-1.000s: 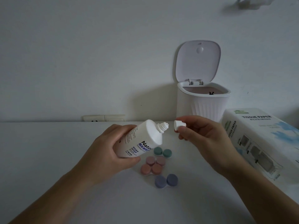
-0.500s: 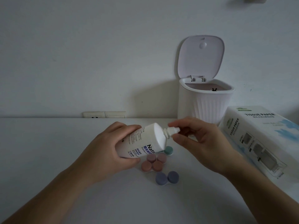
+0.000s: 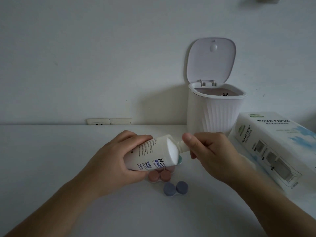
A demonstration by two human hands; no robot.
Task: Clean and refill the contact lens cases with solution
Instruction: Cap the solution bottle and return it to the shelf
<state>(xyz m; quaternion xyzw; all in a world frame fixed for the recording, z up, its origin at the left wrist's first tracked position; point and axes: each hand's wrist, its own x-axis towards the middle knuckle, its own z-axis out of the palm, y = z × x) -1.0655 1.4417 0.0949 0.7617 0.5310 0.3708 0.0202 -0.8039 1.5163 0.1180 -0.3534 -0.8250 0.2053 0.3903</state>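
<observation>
My left hand (image 3: 111,161) grips a white solution bottle (image 3: 153,154), tilted on its side with the nozzle pointing right. My right hand (image 3: 208,154) pinches the small white cap (image 3: 183,147) on the bottle's nozzle. Under the bottle, several closed lens cases lie on the white table (image 3: 51,159): an orange-brown case (image 3: 159,176), a purple-blue case (image 3: 175,188), a pink one mostly hidden, and a sliver of a teal case (image 3: 179,159).
A small white bin (image 3: 215,113) with its lid flipped up stands at the back right against the wall. A tissue paper box (image 3: 273,146) lies to the right of my right hand. A wall socket (image 3: 109,121) sits behind the table edge.
My right hand brought the cap from apart from the bottle onto the nozzle and now pinches it there. The bottle dipped lower over the cases.
</observation>
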